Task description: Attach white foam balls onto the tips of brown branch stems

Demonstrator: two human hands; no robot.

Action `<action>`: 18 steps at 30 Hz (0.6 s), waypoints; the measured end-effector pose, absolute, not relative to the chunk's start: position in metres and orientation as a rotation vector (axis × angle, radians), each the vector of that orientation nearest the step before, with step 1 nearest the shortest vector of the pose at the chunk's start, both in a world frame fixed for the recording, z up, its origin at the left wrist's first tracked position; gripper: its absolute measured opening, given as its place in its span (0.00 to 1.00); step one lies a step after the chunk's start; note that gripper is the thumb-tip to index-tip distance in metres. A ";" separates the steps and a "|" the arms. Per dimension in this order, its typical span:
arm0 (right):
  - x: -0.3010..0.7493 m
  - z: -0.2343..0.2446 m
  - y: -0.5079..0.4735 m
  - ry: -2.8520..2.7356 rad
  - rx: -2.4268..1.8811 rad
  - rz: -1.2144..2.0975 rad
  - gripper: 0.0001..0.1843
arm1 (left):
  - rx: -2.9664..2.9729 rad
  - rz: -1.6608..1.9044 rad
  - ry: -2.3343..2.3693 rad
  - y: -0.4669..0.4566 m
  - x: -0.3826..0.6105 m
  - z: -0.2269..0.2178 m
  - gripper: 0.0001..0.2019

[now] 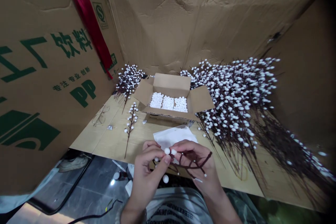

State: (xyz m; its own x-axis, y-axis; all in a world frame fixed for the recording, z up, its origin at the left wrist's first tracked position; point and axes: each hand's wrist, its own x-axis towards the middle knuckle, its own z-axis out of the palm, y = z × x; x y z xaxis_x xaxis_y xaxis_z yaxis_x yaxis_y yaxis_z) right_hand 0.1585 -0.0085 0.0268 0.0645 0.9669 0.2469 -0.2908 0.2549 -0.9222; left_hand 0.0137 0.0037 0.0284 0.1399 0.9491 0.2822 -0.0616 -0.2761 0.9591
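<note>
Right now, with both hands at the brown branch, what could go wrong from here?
The white ball at the fingertips of the left hand might slip and drop to the floor. The thin brown branch in the right hand could bend if pressed too hard. The box stands open just ahead, so a bump might spill its balls.

Head-worn view, forward and down.

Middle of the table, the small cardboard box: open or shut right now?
Open. The box's side flaps splay outward, its back flap stands up, and white balls show inside.
</note>
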 end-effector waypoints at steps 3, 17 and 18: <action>0.159 0.026 -0.008 -1.130 -0.799 1.092 0.07 | 1.473 1.322 0.920 0.004 0.014 0.029 0.09; 0.159 0.026 -0.011 -1.208 -0.816 0.986 0.12 | 1.540 1.326 0.958 0.003 0.015 0.034 0.08; 0.159 0.027 -0.010 -1.219 -0.811 0.980 0.12 | 1.540 1.329 0.957 0.003 0.015 0.034 0.09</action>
